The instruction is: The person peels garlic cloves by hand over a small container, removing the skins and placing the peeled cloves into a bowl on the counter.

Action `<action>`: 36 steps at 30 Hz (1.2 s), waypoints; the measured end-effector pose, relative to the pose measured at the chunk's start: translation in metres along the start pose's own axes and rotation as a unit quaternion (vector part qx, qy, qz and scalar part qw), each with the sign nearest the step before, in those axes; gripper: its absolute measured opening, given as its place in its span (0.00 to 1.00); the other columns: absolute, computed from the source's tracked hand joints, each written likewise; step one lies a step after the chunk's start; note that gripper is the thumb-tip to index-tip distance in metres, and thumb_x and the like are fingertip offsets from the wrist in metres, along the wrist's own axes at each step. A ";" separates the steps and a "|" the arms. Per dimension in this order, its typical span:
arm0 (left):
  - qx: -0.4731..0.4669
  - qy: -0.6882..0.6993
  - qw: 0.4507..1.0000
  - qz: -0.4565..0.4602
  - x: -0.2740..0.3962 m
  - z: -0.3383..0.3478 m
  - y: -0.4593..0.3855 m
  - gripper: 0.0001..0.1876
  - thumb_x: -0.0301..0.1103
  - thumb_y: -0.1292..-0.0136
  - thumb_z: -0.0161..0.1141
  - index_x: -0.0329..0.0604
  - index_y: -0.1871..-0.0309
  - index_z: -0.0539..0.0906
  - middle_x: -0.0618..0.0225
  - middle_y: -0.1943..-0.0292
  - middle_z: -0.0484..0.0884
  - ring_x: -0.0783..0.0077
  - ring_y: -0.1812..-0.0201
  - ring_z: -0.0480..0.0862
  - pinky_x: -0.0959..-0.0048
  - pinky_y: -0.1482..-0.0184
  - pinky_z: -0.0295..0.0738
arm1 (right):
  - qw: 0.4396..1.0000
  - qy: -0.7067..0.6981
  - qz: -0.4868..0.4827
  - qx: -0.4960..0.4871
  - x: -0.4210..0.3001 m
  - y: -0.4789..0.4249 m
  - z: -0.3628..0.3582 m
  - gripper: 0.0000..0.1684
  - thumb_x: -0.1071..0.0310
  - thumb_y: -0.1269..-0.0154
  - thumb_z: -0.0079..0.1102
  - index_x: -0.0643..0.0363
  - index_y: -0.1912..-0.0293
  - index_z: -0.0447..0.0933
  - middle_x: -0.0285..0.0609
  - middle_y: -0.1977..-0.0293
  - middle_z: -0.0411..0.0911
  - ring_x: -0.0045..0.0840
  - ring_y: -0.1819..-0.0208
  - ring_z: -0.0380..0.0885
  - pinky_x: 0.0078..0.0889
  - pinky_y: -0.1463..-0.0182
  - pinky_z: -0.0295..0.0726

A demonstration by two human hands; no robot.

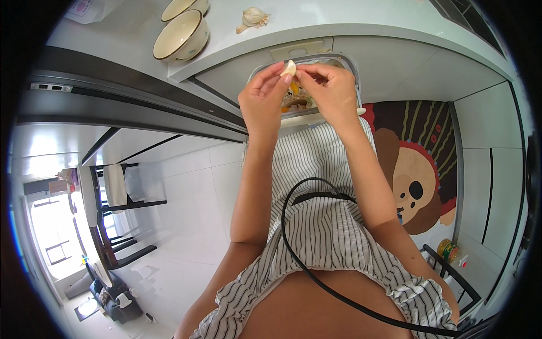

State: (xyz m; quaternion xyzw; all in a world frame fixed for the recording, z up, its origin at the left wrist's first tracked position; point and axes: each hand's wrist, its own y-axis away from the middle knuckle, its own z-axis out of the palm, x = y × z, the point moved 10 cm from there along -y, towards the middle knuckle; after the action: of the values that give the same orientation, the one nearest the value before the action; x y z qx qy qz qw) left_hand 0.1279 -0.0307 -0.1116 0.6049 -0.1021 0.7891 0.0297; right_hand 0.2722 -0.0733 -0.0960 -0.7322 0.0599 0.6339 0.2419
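Note:
Pale and smooth, a garlic clove (289, 68) is pinched between the fingertips of both hands. My left hand (263, 87) grips it from the left with thumb and fingers. From the right, the thumb and forefinger of my right hand (328, 82) meet its edge. Directly beneath the hands is a waste bin (353, 68) with a grey rim, holding food scraps (296, 95) of orange, brown and pale green; my hands hide part of it. On the white counter beyond lies a garlic bulb (254, 17) with a loose clove (241, 29) beside it.
Two cream bowls with dark rims, the nearer bowl (180, 36) by the counter's (322, 17) edge, stand at the upper left. A dark sliding-door frame (139, 93) runs along my left. A patterned floor mat (417, 169) lies to the right. A black cable (292, 250) crosses my front.

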 end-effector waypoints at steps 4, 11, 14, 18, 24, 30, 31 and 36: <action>0.009 -0.059 0.997 0.058 0.008 -0.001 0.001 0.12 0.19 0.41 0.63 0.28 0.54 0.82 0.60 0.55 0.81 0.73 0.53 0.82 0.77 0.49 0.79 | 1.000 0.008 -0.013 0.009 -0.005 0.001 -0.003 0.13 0.72 0.39 0.62 0.63 0.54 0.82 0.40 0.67 0.84 0.15 0.66 0.81 0.16 0.63 0.77; 0.004 -0.148 0.979 0.143 0.027 0.006 0.005 0.12 0.19 0.45 0.65 0.34 0.56 0.85 0.60 0.55 0.81 0.72 0.55 0.82 0.76 0.48 0.79 | 1.000 -0.002 -0.024 0.008 -0.007 0.002 -0.002 0.15 0.71 0.43 0.64 0.63 0.55 0.83 0.43 0.70 0.84 0.16 0.72 0.80 0.17 0.65 0.79; 0.004 -0.181 0.969 0.166 0.029 0.005 0.006 0.12 0.21 0.46 0.66 0.36 0.57 0.86 0.61 0.57 0.83 0.71 0.56 0.83 0.76 0.51 0.78 | 1.000 -0.022 0.003 -0.002 -0.002 0.002 -0.002 0.15 0.71 0.44 0.64 0.64 0.56 0.83 0.43 0.70 0.85 0.16 0.70 0.81 0.18 0.63 0.80; 0.006 -0.228 0.954 0.196 0.031 0.006 0.007 0.11 0.23 0.48 0.67 0.38 0.59 0.87 0.63 0.60 0.85 0.69 0.59 0.84 0.75 0.55 0.77 | 0.999 -0.035 0.021 -0.006 0.006 0.001 -0.003 0.15 0.71 0.45 0.65 0.65 0.57 0.83 0.44 0.69 0.85 0.18 0.68 0.83 0.18 0.61 0.81; 0.003 -0.235 0.955 0.183 0.029 0.007 0.007 0.11 0.23 0.48 0.68 0.38 0.59 0.87 0.63 0.61 0.85 0.69 0.60 0.84 0.75 0.55 0.77 | 0.999 -0.036 0.034 -0.012 0.012 0.000 -0.005 0.14 0.72 0.46 0.65 0.67 0.58 0.83 0.45 0.68 0.85 0.18 0.68 0.83 0.18 0.60 0.81; -0.027 -0.251 0.953 0.169 0.028 0.012 0.007 0.12 0.21 0.44 0.66 0.34 0.55 0.85 0.62 0.55 0.83 0.76 0.57 0.82 0.79 0.54 0.79 | 0.998 -0.053 0.036 -0.018 0.017 -0.003 -0.006 0.14 0.72 0.46 0.65 0.67 0.59 0.83 0.44 0.68 0.85 0.18 0.68 0.83 0.18 0.61 0.81; -0.027 -0.253 0.952 0.169 0.028 0.012 0.007 0.12 0.20 0.44 0.66 0.34 0.55 0.85 0.62 0.55 0.83 0.76 0.57 0.82 0.79 0.53 0.79 | 0.998 -0.056 0.033 -0.021 0.016 -0.003 -0.006 0.14 0.72 0.46 0.65 0.67 0.59 0.83 0.44 0.68 0.85 0.18 0.68 0.83 0.18 0.61 0.81; -0.011 -0.259 0.944 0.205 0.032 0.013 0.009 0.12 0.22 0.48 0.67 0.39 0.58 0.87 0.64 0.61 0.85 0.70 0.60 0.83 0.75 0.57 0.77 | 0.998 -0.029 0.044 -0.044 0.012 -0.001 -0.002 0.12 0.76 0.40 0.61 0.69 0.55 0.81 0.42 0.67 0.84 0.14 0.67 0.80 0.15 0.61 0.79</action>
State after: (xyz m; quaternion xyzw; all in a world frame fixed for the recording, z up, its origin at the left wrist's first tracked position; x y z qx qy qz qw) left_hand 0.1298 -0.0446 -0.0791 0.7543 -0.2370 0.5927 -0.1537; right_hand 0.2771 -0.0708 -0.1068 -0.7199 0.0571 0.6671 0.1832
